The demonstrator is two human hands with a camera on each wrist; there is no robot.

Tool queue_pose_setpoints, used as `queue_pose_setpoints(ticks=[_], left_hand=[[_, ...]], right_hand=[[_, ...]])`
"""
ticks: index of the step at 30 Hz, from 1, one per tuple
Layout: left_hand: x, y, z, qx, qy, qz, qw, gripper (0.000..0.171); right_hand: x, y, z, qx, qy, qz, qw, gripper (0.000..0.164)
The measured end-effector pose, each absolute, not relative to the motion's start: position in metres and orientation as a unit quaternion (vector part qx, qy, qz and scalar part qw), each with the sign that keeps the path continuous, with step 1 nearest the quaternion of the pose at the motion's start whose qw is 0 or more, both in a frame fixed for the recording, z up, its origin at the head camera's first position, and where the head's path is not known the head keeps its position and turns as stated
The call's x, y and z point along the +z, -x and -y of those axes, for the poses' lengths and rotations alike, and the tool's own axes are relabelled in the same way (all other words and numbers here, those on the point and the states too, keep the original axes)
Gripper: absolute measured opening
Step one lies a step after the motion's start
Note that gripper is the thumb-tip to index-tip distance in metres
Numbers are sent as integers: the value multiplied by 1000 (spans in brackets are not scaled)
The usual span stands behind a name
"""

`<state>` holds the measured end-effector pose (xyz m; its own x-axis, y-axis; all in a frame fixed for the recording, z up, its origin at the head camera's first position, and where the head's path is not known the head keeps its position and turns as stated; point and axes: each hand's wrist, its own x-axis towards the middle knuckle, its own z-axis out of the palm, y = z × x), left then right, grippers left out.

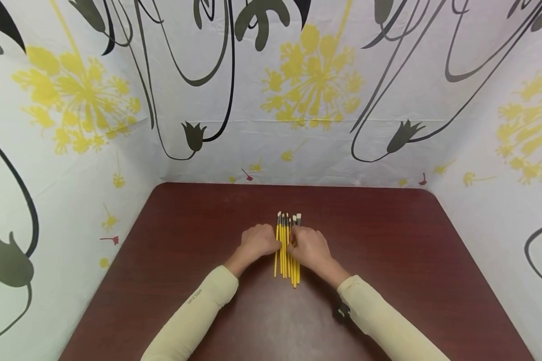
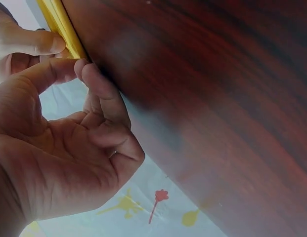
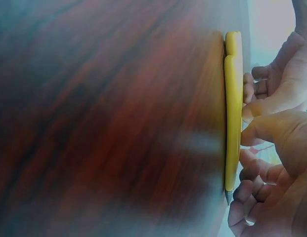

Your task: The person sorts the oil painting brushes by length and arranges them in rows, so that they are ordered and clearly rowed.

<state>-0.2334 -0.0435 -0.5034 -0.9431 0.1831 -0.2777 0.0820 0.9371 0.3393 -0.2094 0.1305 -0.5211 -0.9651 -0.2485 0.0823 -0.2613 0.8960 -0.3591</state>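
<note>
Several paintbrushes (image 1: pixel 284 260) with yellow handles lie side by side on the dark red-brown table, pale bristles pointing to the far side. At their left edge is my left hand (image 1: pixel 259 239), its fingers curled and its thumb and fingertip meeting at the outermost handle. My right hand (image 1: pixel 311 247) covers the middle of the right-hand brushes, with thumb and curled fingers on the handles. In the left wrist view, the left hand (image 2: pixel 69 138) has its fingertips right at the yellow handles (image 2: pixel 59 19). The right wrist view shows the right thumb against a yellow handle (image 3: pixel 234 108).
The table (image 1: pixel 198 210) has rounded far corners. White cloth (image 1: pixel 235 105) with yellow, black and grey flower prints hangs behind it and on both sides. A small dark object (image 1: pixel 343 311) shows under the right sleeve near the wrist.
</note>
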Motion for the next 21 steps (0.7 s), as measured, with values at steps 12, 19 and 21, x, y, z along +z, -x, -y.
queue_pose_setpoints(ticks=[12, 19, 21], left_hand=[[-496, 232, 44, 137, -80, -978, 132, 38], [-496, 233, 42, 133, -96, -975, 151, 33], [-496, 234, 40, 128, -98, -975, 155, 34]], right_hand=[[-515, 209, -121, 122, -120, 985, 7, 17], [-509, 205, -117, 75, -116, 990, 3, 19], [-508, 204, -116, 66, -115, 991, 0, 20]])
